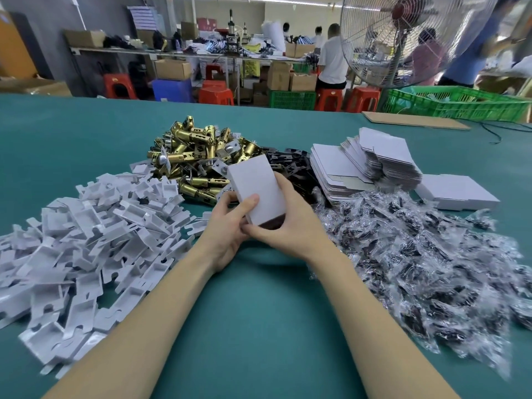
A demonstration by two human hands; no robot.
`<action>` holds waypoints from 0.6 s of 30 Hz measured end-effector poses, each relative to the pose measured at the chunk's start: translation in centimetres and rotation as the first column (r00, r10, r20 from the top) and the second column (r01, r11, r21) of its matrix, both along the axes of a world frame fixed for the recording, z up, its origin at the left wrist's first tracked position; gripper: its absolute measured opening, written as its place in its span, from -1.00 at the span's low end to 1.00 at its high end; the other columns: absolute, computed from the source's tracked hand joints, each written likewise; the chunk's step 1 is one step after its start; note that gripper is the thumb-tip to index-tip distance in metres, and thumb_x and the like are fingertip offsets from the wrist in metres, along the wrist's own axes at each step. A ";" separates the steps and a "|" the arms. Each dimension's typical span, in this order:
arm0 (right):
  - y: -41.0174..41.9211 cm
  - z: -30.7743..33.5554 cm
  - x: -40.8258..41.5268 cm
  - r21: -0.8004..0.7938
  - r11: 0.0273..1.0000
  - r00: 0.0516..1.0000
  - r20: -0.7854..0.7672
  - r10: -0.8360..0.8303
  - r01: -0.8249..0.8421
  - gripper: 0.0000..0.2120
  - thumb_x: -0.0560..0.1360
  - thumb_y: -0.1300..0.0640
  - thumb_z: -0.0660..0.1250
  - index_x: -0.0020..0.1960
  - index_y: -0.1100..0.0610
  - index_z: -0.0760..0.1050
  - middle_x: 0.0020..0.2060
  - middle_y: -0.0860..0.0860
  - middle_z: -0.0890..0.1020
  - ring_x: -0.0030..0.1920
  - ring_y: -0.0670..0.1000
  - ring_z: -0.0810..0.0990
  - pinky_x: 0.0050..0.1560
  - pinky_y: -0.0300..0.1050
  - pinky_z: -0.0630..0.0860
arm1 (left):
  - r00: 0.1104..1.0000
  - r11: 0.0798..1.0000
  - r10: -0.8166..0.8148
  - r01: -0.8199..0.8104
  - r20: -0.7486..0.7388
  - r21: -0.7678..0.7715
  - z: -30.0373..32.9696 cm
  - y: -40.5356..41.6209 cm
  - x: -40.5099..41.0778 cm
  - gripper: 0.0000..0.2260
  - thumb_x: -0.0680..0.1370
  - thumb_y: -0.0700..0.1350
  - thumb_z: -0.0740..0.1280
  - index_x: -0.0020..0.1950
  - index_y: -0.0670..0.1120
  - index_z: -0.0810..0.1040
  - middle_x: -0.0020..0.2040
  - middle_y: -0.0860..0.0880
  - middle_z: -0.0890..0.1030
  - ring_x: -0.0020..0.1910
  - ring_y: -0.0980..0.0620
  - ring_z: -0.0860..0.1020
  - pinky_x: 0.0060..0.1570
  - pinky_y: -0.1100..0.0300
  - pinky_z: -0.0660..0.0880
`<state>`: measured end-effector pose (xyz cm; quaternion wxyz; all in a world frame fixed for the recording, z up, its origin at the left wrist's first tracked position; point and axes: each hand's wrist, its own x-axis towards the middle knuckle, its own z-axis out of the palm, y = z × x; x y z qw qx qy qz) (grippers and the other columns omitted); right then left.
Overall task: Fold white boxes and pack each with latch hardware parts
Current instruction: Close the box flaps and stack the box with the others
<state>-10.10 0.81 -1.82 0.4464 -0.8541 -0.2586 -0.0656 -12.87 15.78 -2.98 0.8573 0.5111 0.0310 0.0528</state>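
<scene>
one held box, two hands, one fan

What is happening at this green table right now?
A person holds a folded white box in both hands: the left hand has its thumb on the box face, and the right hand wraps its near end, which is open and dark inside. Around it lie white card inserts, brass latches, flat box blanks and bagged parts.

Tilted white box, near end open
</scene>
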 end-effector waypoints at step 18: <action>-3.2 2.0 0.6 0.334 0.868 0.927 -0.052 -0.371 0.366 -0.10 0.30 -0.31 0.47 0.56 -0.05 0.31 0.34 -0.19 0.50 0.30 -0.14 0.49 0.28 -0.11 0.52 | 0.984 0.875 -0.126 0.049 0.129 0.482 -0.2 -3.0 -0.4 -0.80 0.68 -0.02 0.30 -0.11 -0.04 0.59 -0.24 0.00 0.67 -0.26 0.07 0.62 -0.29 0.25 0.55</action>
